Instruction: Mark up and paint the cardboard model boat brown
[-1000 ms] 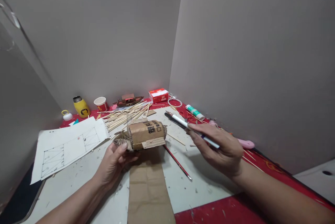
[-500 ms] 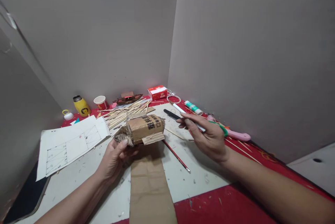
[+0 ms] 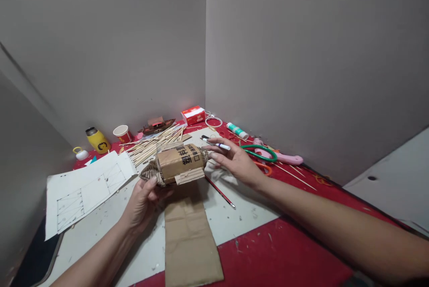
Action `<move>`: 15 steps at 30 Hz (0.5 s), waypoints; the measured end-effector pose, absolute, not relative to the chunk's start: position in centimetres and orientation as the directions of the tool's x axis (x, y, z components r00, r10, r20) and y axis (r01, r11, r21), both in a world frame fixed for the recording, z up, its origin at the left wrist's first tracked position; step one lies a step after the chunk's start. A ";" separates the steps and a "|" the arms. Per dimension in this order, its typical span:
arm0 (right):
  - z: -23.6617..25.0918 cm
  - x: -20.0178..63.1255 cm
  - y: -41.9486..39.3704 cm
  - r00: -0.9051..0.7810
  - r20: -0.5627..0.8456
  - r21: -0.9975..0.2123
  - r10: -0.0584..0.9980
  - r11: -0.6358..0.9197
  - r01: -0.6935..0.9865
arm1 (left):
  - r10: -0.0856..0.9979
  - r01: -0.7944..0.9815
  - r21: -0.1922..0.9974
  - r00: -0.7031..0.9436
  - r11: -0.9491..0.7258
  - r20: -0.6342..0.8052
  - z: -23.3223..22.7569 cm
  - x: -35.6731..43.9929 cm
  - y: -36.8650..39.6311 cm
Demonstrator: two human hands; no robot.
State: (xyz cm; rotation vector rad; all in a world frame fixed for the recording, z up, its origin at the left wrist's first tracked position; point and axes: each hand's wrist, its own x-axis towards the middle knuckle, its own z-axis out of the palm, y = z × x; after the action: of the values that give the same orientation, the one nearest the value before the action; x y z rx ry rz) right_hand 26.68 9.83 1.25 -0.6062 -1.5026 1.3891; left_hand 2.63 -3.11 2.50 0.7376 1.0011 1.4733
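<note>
My left hand (image 3: 145, 200) cups the cardboard model (image 3: 177, 163) from below to keep it raised, while my right hand (image 3: 234, 162), fingers spread (pen (image 3: 219, 145) loosely at the fingertips), steadies its end.

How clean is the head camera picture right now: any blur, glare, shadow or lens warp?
Head view: sharp at the centre, print on the cardboard model legible; right hand slightly soft; soft shadow under the model on the cardboard strip; no glare; wide-angle warp stretches the forearms at the edges.
</note>
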 end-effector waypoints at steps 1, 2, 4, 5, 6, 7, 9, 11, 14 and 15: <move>1.3 26.6 9.7 -0.428 0.300 -0.944 0.852 0.202 -0.260 | 0.984 -0.460 0.887 -0.150 0.017 -0.097 2.5 2.6 -3.1; 1.3 26.6 9.6 -0.443 0.284 -0.946 0.851 0.173 -0.273 | 0.984 -0.475 0.879 -0.147 0.022 -0.104 2.4 2.6 -3.1; 1.5 26.4 9.2 -0.472 0.238 -0.952 0.849 0.108 -0.286 | 0.983 -0.508 0.861 -0.136 0.036 -0.122 2.3 2.5 -3.0; 1.6 26.3 9.1 -0.482 0.216 -0.955 0.849 0.080 -0.286 | 0.983 -0.523 0.851 -0.130 0.045 -0.132 2.2 2.5 -3.0; 1.6 26.3 8.9 -0.488 0.199 -0.957 0.850 0.061 -0.285 | 0.982 -0.535 0.843 -0.125 0.052 -0.140 2.1 2.5 -3.0; 1.6 26.2 8.8 -0.492 0.190 -0.957 0.849 0.049 -0.284 | 0.982 -0.542 0.839 -0.125 0.054 -0.144 2.1 2.5 -3.0; 1.6 26.1 8.8 -0.492 0.189 -0.956 0.850 0.045 -0.291 | 0.983 -0.544 0.838 -0.119 0.051 -0.138 2.1 2.5 -3.0; 1.5 26.1 8.8 -0.489 0.194 -0.953 0.850 0.044 -0.301 | 0.987 -0.530 0.847 -0.105 0.046 -0.119 2.2 2.5 -3.1; 1.3 26.1 8.7 -0.493 0.206 -0.949 0.845 0.049 -0.313 | 0.992 -0.504 0.863 -0.084 0.044 -0.099 2.4 2.5 -3.1; 1.2 26.1 8.5 -0.493 0.213 -0.948 0.844 0.055 -0.314 | 0.992 -0.500 0.865 -0.082 0.042 -0.095 2.4 2.4 -3.1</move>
State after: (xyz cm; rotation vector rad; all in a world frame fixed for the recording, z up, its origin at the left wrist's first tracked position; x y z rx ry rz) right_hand 26.05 8.52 1.24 -0.5727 -1.4171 1.6019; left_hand 2.41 -3.15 2.43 0.7168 0.9195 1.4340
